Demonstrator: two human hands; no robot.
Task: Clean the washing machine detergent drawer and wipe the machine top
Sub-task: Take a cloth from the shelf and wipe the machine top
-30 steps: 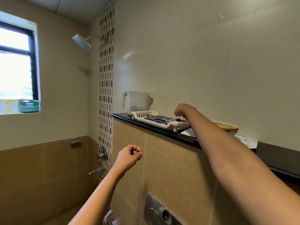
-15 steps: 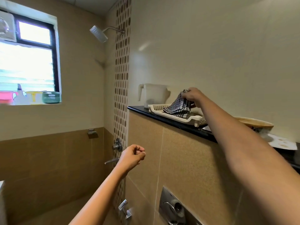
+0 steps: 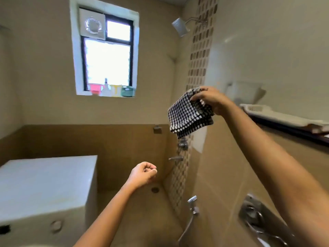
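My right hand point(image 3: 212, 99) grips a folded black-and-white checked cloth point(image 3: 188, 114) by its top edge, and the cloth hangs in the air left of the black ledge point(image 3: 284, 129). My left hand point(image 3: 144, 173) is curled into a loose fist and holds nothing, lower down in the middle of the view. The white washing machine point(image 3: 44, 182) stands at the lower left, its flat top towards me. Its detergent drawer cannot be made out.
A white plastic tray point(image 3: 267, 114) and a white jug point(image 3: 245, 91) stand on the ledge at right. The shower head point(image 3: 180, 28), wall taps point(image 3: 182, 142), a hand spray point(image 3: 193, 205) and the flush plate point(image 3: 254, 214) line the right wall. Several containers point(image 3: 112, 90) sit on the window sill.
My right hand has lifted the checked cloth out of the white tray and carried it left, away from the ledge. The view has swung left, bringing the washing machine in. My left hand stays fisted.
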